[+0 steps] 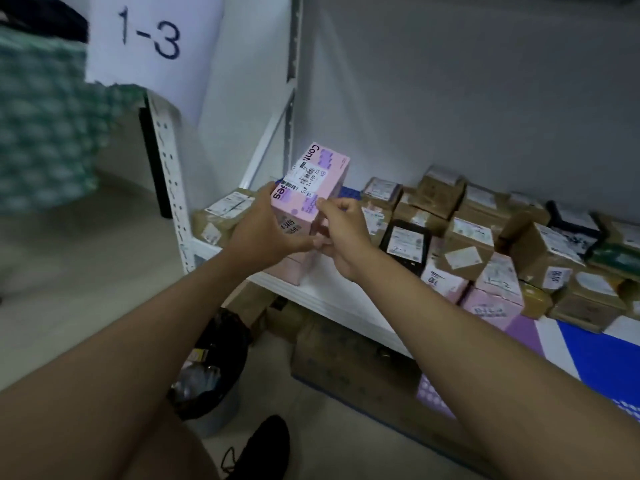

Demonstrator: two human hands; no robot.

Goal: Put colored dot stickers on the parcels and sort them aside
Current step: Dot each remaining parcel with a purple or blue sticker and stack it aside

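— Head view, nearest first: what's down by the person's feet?

— A black shoe [263, 445] on the pale floor, and just beyond it a bin lined with a black bag [211, 372]. A large brown carton [349, 368] sits under the shelf.

— And the hands?

— Both arms reach forward over the white shelf [332, 296]. The left hand [263, 230] is wrapped round the left side of a pink box [311, 195], fingers curled on it, holding it above the shelf's front edge. The right hand [343, 230] has its fingers bent, thumb and forefinger pinched together at the box's right edge. Whether a sticker sits between them, I cannot tell.

— How is the box lying?

— Tilted, long side running away from the person, a white shipping label [304, 178] on its top face.

— Farther back?

— To the right, a crowd of brown and pink parcels [485, 251] packed close together on the shelf, many with white labels. Left of the pink box lies another brown parcel [221, 213]. Up on the left, a white paper sign reading "1-3" [152, 32] hangs beside green bubble wrap [45, 133].
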